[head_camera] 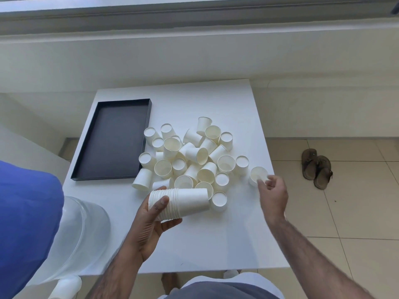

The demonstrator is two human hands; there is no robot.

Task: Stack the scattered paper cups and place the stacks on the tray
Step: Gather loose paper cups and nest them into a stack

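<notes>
We find bare table [194, 244] open from five to seven o'clock and along twelve; the cup pile [190, 160] fills the centre, just beside the tray [112, 137] at ten o'clock.

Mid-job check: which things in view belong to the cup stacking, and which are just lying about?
Job: nested stack held in the left hand; single cup pinched by the right hand; loose cups heaped on the table; black tray, nothing in it yet.
Lying about: brown sandals on the floor; clear plastic container beside the table.
</notes>
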